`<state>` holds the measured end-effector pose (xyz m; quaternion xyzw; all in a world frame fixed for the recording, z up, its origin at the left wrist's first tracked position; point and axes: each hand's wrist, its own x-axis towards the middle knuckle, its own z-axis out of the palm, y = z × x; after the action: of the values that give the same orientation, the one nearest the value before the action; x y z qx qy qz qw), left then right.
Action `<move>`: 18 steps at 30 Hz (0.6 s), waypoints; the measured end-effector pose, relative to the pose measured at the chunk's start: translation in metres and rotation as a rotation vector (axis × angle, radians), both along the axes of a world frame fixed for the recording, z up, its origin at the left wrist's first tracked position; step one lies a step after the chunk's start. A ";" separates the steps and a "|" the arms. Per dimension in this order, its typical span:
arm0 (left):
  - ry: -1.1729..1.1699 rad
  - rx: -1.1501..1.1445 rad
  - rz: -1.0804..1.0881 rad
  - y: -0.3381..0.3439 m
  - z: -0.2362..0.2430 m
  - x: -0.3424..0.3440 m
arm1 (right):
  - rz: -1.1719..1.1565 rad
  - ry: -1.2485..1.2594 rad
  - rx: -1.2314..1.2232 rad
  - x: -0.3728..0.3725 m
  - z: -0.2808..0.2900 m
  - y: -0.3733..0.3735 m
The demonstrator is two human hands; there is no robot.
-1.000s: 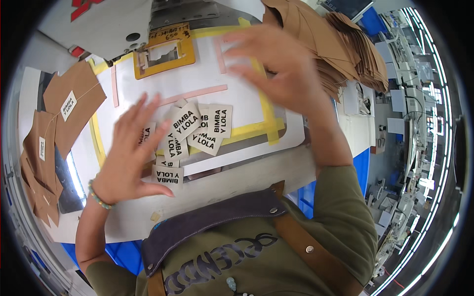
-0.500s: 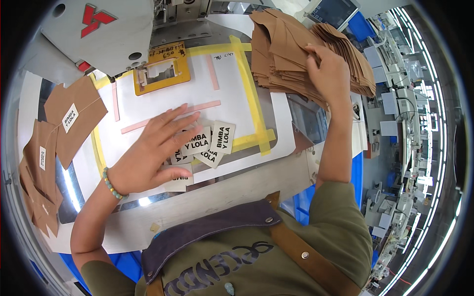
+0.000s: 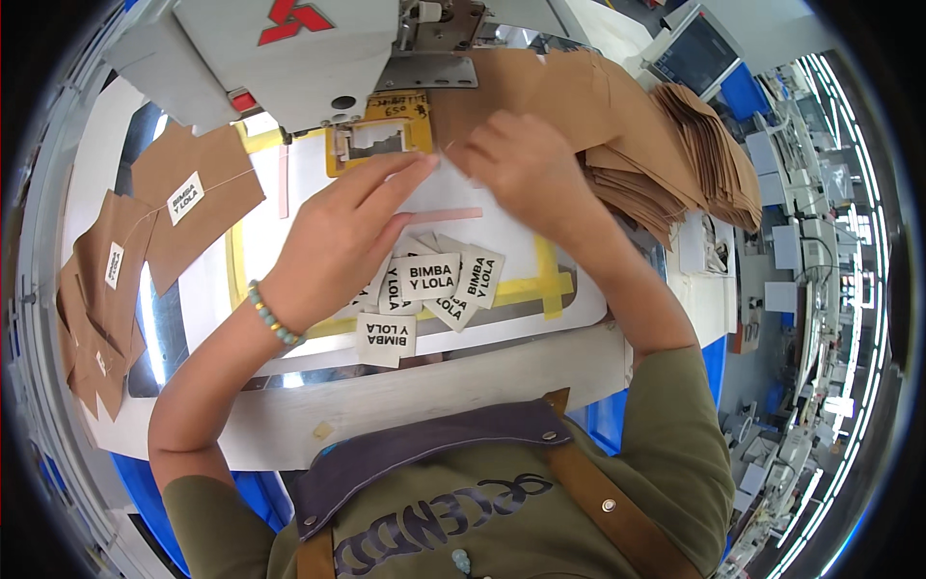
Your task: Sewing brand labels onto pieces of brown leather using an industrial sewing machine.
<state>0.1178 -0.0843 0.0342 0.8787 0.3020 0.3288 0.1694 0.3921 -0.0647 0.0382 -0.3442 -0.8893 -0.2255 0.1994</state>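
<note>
The brown panel extends beyond the right hand, whose curled fingers apparently pinch its near edge, beside the left hand, thumb parted, seemingly empty, labels below its fingers; level support probably best prevents creases.

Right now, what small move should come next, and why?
Perhaps steady the near corner of the brown piece with the left hand: the right hand, blurred, is at its edge, and the left hand is close by. Whether either grips it is unclear.
</note>
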 end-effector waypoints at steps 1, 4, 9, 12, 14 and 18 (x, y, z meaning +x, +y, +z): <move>0.020 0.037 0.005 0.003 -0.004 0.003 | 0.072 -0.005 -0.010 -0.011 -0.005 -0.002; 0.080 -0.005 0.059 0.002 -0.008 0.010 | 0.212 0.036 -0.048 -0.032 -0.017 -0.009; 0.089 0.239 0.008 0.021 -0.021 -0.006 | 0.252 0.111 -0.265 -0.033 -0.008 -0.027; 0.270 0.347 0.026 0.027 -0.018 -0.031 | 0.121 0.126 -0.367 -0.013 -0.001 -0.039; 0.401 0.456 -0.003 0.031 -0.020 -0.053 | 0.042 0.089 -0.384 0.001 -0.001 -0.044; 0.585 0.555 0.061 0.024 -0.033 -0.082 | -0.129 -0.040 -0.611 0.011 -0.011 -0.052</move>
<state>0.0363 -0.0605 0.0010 0.9380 0.2633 0.1389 -0.1774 0.4035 -0.1167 0.0276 -0.4393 -0.8961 0.0331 0.0545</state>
